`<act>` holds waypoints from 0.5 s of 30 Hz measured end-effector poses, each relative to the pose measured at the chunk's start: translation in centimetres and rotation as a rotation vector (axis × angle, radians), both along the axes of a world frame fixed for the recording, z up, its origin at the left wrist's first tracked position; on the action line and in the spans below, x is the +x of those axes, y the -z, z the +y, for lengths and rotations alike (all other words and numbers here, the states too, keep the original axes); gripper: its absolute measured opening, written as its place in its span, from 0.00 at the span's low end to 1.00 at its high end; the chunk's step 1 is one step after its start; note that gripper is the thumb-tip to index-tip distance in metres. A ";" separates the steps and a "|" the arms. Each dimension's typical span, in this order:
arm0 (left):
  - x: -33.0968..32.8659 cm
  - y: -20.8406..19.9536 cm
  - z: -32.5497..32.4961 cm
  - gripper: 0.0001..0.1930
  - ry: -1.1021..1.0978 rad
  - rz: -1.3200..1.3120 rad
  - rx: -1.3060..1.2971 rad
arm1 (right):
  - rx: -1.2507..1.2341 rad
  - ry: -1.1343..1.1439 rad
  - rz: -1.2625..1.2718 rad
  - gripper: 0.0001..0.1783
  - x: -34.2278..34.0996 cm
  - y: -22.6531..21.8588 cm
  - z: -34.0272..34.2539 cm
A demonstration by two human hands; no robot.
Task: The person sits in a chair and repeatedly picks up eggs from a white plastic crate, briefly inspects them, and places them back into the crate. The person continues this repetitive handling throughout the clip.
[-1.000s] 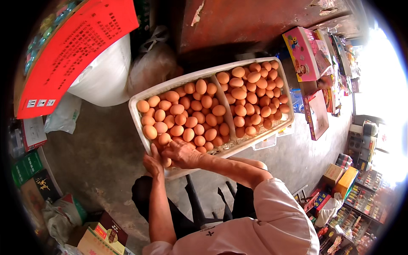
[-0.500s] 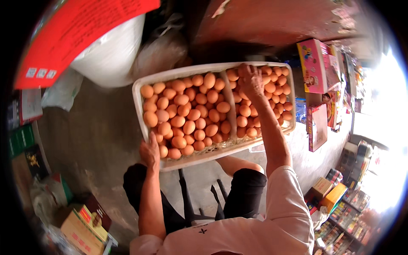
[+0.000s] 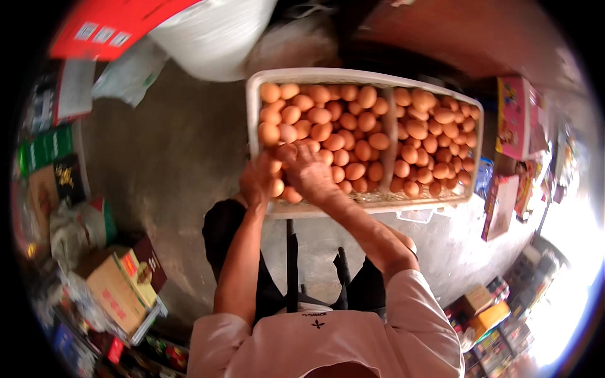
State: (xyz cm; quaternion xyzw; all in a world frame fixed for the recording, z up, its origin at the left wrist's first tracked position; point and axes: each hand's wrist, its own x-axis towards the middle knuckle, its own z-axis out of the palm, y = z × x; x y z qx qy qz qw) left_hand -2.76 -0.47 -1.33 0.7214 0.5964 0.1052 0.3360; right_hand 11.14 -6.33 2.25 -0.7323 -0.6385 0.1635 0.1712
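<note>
A white plastic crate [image 3: 435, 205], split by a divider [image 3: 390, 142], holds many brown eggs [image 3: 358, 150] in both halves. My left hand [image 3: 255, 181] is at the crate's near left corner, over the rim and beside the eggs there; its fingers are blurred and partly hidden. Close to it, my right hand [image 3: 309, 173] reaches down into the left half. The right fingers are bent around a brown egg [image 3: 287, 153] that sits at their tips. Straw-like bedding shows along the near inside edge.
Behind the crate stand a white sack [image 3: 214, 38] and a red sheet [image 3: 120, 25]. Pink boxes [image 3: 520, 120] are on the right. Cardboard cartons [image 3: 116, 293] and bags lie at lower left, stocked shelves at lower right. My knees are just below the crate.
My right hand has moved from the crate's right half to its left half, next to my left hand. The left hand has shifted from the outer rim toward the eggs. The view has shifted too.
</note>
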 end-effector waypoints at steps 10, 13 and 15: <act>1.0 0.0 -0.4 0.27 -0.245 -0.165 -0.220 | -0.111 0.140 0.276 0.19 2.0 0.2 -0.1; 0.0 0.7 -0.5 0.30 -0.280 -0.131 -0.155 | -0.141 0.352 0.290 0.18 5.7 -3.2 -3.2; 0.3 1.0 -0.5 0.30 -0.274 -0.083 -0.145 | 0.152 0.462 0.146 0.13 9.8 -0.1 -6.4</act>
